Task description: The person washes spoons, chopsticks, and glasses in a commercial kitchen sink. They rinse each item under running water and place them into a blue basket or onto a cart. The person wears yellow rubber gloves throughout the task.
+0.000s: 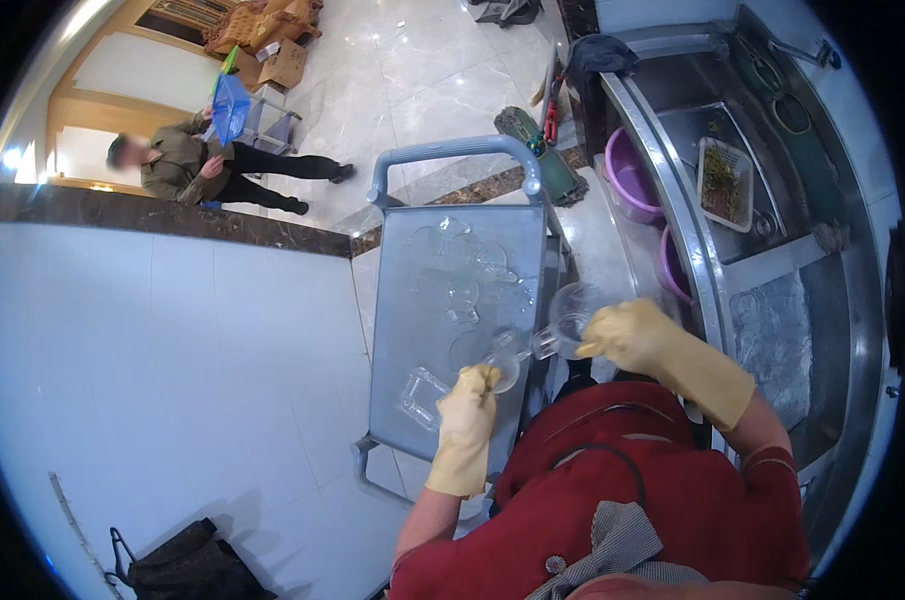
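Note:
My left hand (pixel 471 401), in a yellow rubber glove, grips a clear pitcher (pixel 505 371) above the near right part of a grey trolley top (pixel 415 315). In my right hand (pixel 628 334), gloved alike, is another clear pitcher (pixel 572 319), held just off the trolley's right edge. The two vessels come close together; whether they touch I cannot tell. Several clear vessels (pixel 463 292) stand farther up the wet top. Left of my left hand lies a clear ribbed tray (pixel 422 397).
A steel sink (pixel 711 277) runs along the right, with a white basket of greens (pixel 749 202) in it. Purple tubs (pixel 628 180) sit below its edge. A mop (pixel 546 161) leans beyond the trolley. Another person (pixel 189 165) stands at upper left holding a blue basket (pixel 229 105).

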Available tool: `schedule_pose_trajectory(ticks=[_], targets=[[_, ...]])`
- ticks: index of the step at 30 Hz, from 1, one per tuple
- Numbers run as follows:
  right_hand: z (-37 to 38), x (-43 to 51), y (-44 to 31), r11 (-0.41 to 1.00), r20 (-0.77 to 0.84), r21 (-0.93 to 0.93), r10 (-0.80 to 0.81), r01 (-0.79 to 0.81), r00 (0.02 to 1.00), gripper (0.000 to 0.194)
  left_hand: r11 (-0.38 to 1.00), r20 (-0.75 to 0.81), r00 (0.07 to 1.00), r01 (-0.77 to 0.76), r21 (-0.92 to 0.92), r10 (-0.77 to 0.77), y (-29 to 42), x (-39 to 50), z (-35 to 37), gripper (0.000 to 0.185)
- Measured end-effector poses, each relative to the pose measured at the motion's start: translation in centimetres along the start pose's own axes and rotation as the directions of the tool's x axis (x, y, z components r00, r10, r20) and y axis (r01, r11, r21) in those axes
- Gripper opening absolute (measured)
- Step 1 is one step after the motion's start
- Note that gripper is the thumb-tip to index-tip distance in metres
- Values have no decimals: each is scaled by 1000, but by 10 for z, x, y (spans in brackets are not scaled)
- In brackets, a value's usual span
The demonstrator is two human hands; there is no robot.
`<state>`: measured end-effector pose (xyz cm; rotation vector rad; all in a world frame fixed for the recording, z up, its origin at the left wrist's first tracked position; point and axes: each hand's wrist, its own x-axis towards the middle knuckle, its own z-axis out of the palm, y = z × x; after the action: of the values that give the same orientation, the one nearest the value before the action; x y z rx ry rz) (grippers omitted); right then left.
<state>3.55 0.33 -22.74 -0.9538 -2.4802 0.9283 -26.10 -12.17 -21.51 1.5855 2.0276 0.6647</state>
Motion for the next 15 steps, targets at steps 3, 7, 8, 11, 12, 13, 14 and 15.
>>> schedule_pose_trajectory(ticks=[3,7,8,11,12,13,14,15], targets=[[37,52,-15,989,271,-147,9,32,963,22,1000,-127,992,-17,12,19,-41,-5,-11,13],[62,97,-22,967,346,-190,-97,170,933,26,831,-95,945,223,-510,-313,-75,6,-7,14],[68,106,-22,956,366,-214,-110,199,924,27,797,-56,929,282,-534,-366,-81,10,-6,16],[85,128,-18,952,400,-253,-63,176,915,21,947,-105,967,198,-254,-231,-99,23,-3,17],[92,133,-15,950,392,-258,-66,179,917,20,994,-153,984,74,-79,-85,-103,26,-1,17],[98,139,-12,953,399,-255,-50,163,916,20,996,-164,984,53,-70,-64,-106,31,1,16],[103,144,-11,946,418,-291,-7,141,909,19,999,-205,979,-9,-49,-1,-107,36,3,15],[107,150,-10,936,409,-325,14,132,912,18,998,-234,970,-68,-14,63,-107,41,2,14]])
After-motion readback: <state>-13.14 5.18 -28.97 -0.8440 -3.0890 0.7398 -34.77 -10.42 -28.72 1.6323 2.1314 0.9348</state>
